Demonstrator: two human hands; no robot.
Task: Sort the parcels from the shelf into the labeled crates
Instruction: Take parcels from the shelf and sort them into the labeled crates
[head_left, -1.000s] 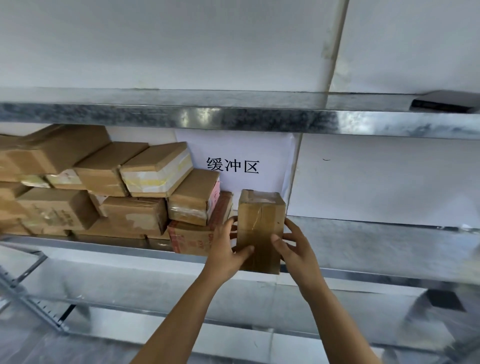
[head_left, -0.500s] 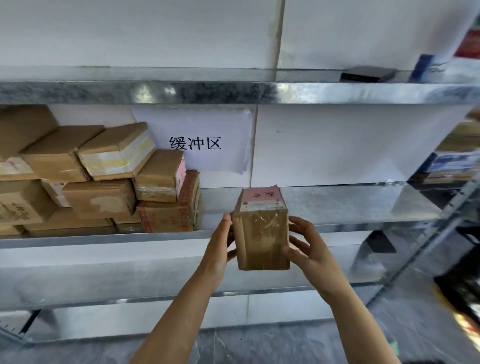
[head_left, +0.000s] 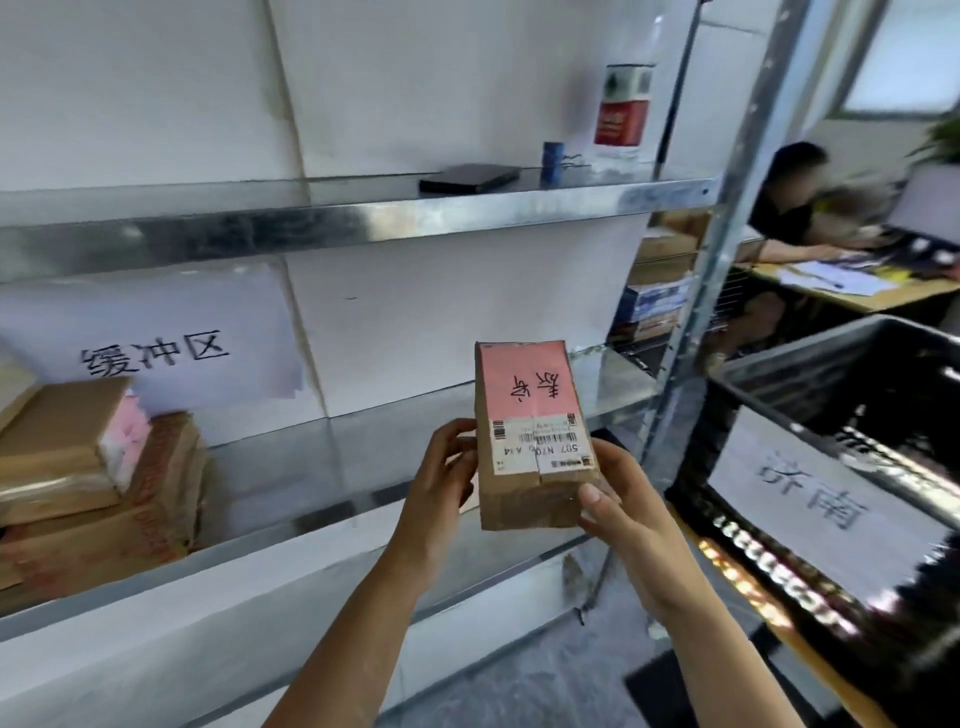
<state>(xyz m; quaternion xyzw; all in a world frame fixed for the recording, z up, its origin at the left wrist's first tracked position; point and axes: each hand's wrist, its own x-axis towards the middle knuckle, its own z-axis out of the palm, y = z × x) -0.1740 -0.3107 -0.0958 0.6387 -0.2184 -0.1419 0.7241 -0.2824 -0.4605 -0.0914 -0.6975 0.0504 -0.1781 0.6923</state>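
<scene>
1. Head view: left hand and right hand both grip a cardboard parcel with pink label, held in front of the metal shelf.
2. Black crate with paper sign sits at right.

Bottle, black case, seated person

Stacked parcels run off the left edge; black crate at right cropped and smeared; fine print on the held parcel illegible.
</scene>
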